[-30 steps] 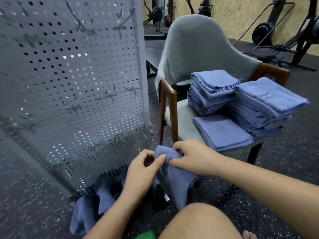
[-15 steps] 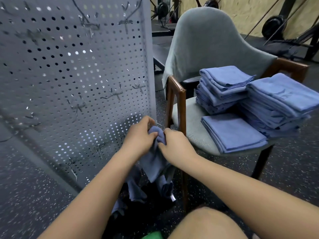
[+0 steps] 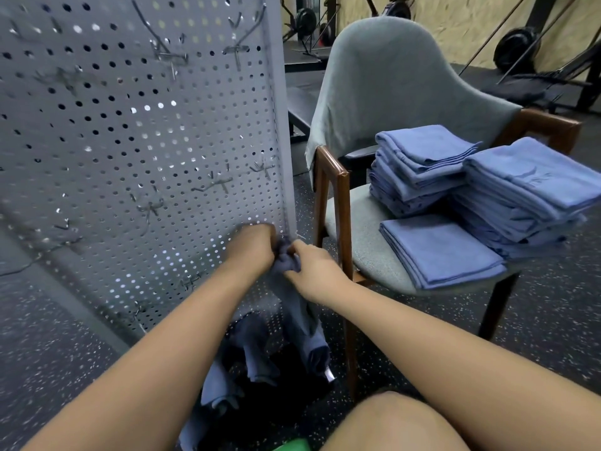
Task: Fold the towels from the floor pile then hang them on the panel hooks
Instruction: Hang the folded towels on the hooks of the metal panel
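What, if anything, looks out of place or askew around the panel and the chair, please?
The perforated panel leans at a tilt rather than standing upright. Its hooks are all bare, while folded towels sit stacked on the chair. Both hands, left hand and right hand, bunch a towel that hangs crumpled, not folded.

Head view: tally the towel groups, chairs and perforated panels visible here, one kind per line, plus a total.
Folded towel stacks on the chair seat: 3
Unfolded towel held by both hands: 1
Loose towel pile on the floor: 1
Chair: 1
Perforated panel: 1
Total: 7
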The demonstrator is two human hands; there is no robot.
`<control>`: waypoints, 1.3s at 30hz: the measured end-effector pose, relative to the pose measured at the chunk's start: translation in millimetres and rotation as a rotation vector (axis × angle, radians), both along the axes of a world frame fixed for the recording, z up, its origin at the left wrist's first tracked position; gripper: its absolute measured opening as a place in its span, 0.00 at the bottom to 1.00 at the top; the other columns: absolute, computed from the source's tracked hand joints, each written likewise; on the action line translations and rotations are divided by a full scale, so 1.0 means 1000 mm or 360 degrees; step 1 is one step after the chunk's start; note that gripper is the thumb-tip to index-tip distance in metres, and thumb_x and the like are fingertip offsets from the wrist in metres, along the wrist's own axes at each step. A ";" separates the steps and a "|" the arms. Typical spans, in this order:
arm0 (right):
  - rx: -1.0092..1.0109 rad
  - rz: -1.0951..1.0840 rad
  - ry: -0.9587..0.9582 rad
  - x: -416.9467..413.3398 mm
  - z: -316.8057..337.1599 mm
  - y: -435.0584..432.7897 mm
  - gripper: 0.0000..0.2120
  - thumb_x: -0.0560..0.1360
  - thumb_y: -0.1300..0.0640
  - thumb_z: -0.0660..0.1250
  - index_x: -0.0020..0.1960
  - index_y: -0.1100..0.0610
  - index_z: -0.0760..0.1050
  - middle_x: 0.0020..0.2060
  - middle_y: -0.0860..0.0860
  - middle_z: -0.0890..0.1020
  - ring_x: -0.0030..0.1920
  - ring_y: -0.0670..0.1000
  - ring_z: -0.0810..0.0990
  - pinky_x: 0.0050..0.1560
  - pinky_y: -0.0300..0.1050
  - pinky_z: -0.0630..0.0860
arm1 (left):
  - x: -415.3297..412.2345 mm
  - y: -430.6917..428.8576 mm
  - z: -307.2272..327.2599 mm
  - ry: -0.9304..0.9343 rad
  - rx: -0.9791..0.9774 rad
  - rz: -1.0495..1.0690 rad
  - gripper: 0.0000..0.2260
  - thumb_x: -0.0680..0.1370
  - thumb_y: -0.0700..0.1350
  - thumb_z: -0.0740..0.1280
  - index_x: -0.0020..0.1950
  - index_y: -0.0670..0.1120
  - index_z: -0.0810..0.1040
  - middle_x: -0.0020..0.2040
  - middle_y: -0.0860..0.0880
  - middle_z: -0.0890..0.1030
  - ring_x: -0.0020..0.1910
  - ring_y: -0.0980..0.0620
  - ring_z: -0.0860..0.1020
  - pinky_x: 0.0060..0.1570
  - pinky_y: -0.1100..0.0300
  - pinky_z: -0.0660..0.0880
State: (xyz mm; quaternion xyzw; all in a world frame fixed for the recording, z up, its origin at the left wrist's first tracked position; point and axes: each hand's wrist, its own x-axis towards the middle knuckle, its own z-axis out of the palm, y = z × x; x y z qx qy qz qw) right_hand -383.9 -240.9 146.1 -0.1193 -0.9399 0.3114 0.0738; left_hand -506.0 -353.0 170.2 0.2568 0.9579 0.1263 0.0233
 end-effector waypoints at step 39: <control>-0.0008 -0.0676 -0.0193 0.177 0.068 0.175 0.04 0.80 0.53 0.68 0.51 0.50 0.82 0.45 0.44 0.84 0.42 0.46 0.81 0.38 0.42 0.72 | 0.100 0.207 0.012 -0.0621 0.0673 -0.0321 0.04 0.73 0.45 0.72 0.46 0.46 0.82 0.42 0.46 0.85 0.41 0.44 0.84 0.38 0.53 0.80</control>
